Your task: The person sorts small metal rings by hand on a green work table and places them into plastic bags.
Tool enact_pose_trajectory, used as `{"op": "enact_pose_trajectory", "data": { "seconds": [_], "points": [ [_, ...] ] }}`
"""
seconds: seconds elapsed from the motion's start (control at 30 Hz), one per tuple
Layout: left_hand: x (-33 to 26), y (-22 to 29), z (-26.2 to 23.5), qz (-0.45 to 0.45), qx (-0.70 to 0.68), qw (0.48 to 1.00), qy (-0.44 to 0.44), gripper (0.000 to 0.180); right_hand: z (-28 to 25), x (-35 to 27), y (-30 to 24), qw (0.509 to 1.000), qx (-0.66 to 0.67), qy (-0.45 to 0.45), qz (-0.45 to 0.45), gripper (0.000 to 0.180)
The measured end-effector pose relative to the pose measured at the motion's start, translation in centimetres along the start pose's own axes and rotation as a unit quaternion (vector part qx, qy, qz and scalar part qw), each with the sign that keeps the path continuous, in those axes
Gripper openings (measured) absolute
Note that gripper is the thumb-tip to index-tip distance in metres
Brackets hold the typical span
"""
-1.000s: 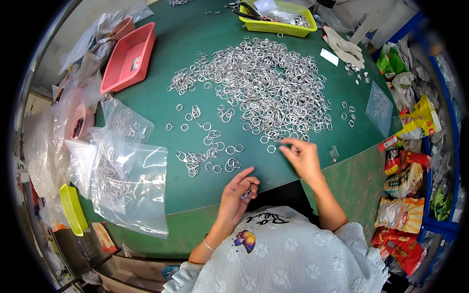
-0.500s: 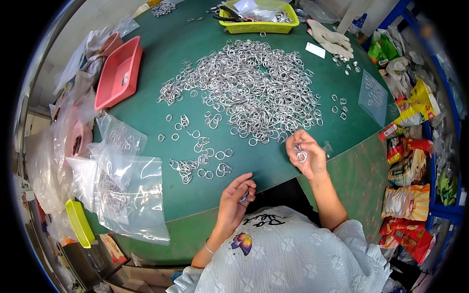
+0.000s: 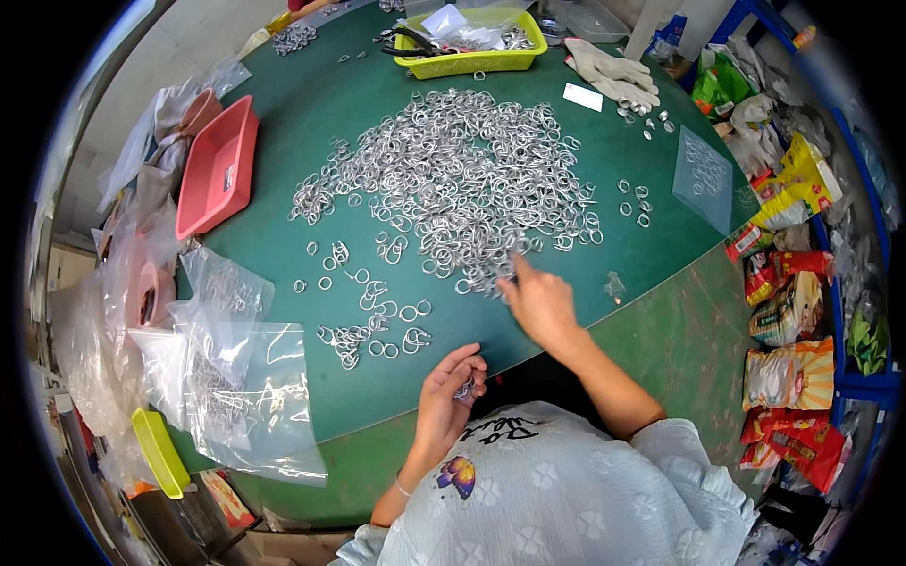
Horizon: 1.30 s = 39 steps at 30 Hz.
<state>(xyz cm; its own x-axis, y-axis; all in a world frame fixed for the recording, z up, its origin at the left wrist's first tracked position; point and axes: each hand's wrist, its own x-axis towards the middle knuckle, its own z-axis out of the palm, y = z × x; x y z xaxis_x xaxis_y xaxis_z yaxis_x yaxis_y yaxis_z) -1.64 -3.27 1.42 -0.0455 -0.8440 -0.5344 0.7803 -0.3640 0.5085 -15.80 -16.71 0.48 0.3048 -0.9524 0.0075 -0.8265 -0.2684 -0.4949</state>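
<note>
A wide heap of silver-coloured metal rings point(image 3: 453, 170) covers the middle of the green table. At its near edge, my right hand point(image 3: 545, 307) touches some rings with thumb and index finger apart; its palm is turned away. Close to the table's front edge, my left hand point(image 3: 448, 391) is curled around a few metal rings point(image 3: 464, 388). Left of the heap, in front of me, lies a scattered group of rings point(image 3: 347, 345), some seemingly linked together. Clear plastic bags point(image 3: 250, 396) with rings inside lie at the table's left edge.
A red tray point(image 3: 219, 170) stands at the left, a small yellow-green tray point(image 3: 160, 453) nearer. At the back are a yellow basket point(image 3: 472, 62) with pliers point(image 3: 415, 41), and white gloves point(image 3: 613, 75). A bag of rings point(image 3: 703, 179) lies right. Another person's arm point(image 3: 307, 8) shows at the far edge.
My right hand has moved left and forward to the heap's near edge, and the rings that showed in it no longer show there. My left hand stays curled around its rings.
</note>
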Motion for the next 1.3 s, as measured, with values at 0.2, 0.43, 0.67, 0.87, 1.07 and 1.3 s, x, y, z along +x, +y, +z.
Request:
{"op": "enact_pose_trajectory", "data": {
  "seconds": [0.2, 0.43, 0.67, 0.87, 1.07, 1.3],
  "points": [
    [-0.2, -0.2, -0.2, 0.010, 0.001, 1.000, 0.003, 0.024, 2.4, -0.9, -4.5, 0.993, 0.036, -0.056, -0.102, 0.052],
    [-0.3, -0.3, -0.8, 0.037, 0.002, 0.999, 0.010, 0.020, 3.2, 0.5, -1.5, 0.935, 0.235, 0.143, -0.222, 0.023],
    [-0.1, -0.2, -0.5, 0.028, -0.003, 1.000, 0.006, 0.019, -1.2, 3.9, 1.3, 0.990, 0.075, 0.120, -0.028, 0.011],
    [-0.3, 0.0, -0.4, 0.033, -0.011, 0.999, 0.007, 0.018, -1.0, 5.4, 1.8, 0.996, 0.027, 0.076, -0.024, 0.011],
    [-0.3, 0.4, -0.9, -0.019, -0.039, 0.999, -0.012, 0.026, -1.9, 3.4, 1.6, 0.926, 0.372, -0.068, -0.001, 0.008],
    [1.2, 0.7, 1.3, -0.057, -0.172, 0.983, 0.004, 0.031, -2.6, 0.6, -0.8, 0.952, 0.273, -0.131, -0.035, 0.018]
  ]
}}
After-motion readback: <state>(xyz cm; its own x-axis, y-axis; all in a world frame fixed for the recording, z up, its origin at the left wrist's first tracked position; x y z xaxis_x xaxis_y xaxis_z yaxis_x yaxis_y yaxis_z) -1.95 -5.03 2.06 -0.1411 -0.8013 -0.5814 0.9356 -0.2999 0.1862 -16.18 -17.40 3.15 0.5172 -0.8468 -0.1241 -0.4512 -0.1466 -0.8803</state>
